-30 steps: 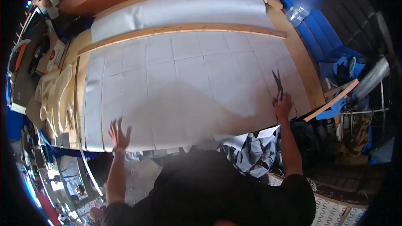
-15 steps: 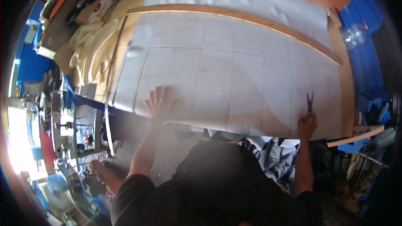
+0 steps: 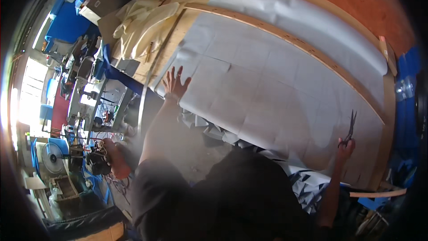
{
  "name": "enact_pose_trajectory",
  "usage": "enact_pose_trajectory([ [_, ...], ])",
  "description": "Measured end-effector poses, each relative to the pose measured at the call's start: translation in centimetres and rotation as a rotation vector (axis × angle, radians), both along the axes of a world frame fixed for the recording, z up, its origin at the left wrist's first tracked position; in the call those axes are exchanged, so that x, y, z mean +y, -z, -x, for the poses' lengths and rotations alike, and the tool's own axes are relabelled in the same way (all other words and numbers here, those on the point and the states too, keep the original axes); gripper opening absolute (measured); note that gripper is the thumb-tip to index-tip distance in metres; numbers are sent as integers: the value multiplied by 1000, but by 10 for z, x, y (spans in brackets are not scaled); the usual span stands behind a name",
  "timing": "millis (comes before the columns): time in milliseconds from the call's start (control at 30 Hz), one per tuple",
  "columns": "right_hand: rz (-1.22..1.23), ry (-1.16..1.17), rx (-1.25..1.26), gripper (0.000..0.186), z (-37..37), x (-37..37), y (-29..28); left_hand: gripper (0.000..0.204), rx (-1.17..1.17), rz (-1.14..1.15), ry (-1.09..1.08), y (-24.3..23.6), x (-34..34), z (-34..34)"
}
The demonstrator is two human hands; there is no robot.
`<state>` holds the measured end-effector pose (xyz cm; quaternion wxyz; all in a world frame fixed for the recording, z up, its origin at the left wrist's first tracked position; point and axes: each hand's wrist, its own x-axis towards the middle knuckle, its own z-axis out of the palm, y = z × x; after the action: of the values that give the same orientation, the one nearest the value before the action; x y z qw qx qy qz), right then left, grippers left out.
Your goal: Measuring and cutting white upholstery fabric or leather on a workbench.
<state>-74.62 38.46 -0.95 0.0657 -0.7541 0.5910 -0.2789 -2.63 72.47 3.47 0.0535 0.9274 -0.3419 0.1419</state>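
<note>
A pale grey sheet point(image 3: 272, 85), marked with lines in a grid, covers most of the work board. My left hand point(image 3: 176, 82) has its fingers spread on the sheet near its left end and front edge. In my right hand point(image 3: 345, 147) are dark scissors point(image 3: 351, 125), pointing away from me over the right part of the sheet. A long wooden strip point(image 3: 290, 38) crosses the sheet toward the back, and behind it a loose length of the same grey material point(image 3: 294, 13) lies along the board.
Cream fabric point(image 3: 147, 29) lies at the board's left end. Machinery and a fan point(image 3: 55, 158) crowd the left side, near a bright window. Crumpled grey offcuts point(image 3: 305, 187) are heaped below the front edge. A blue panel point(image 3: 403, 67) with a plastic bottle is at the right.
My view has swung toward the left. My left hand has moved toward the sheet's left end, fingers still spread. My right hand still holds the scissors.
</note>
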Motion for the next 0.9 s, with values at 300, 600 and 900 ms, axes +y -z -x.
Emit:
enact_pose_trajectory([
  [300,71,-30,215,56,-9,-43,42,48,381,-314,-315,39,93,-105],
  [600,133,-18,84,31,-1,-53,51,32,-21,49,-210,6,120,-95],
  [900,182,-147,-26,49,-163,-128,5,20,333,270,-497,39,155,-173],
])
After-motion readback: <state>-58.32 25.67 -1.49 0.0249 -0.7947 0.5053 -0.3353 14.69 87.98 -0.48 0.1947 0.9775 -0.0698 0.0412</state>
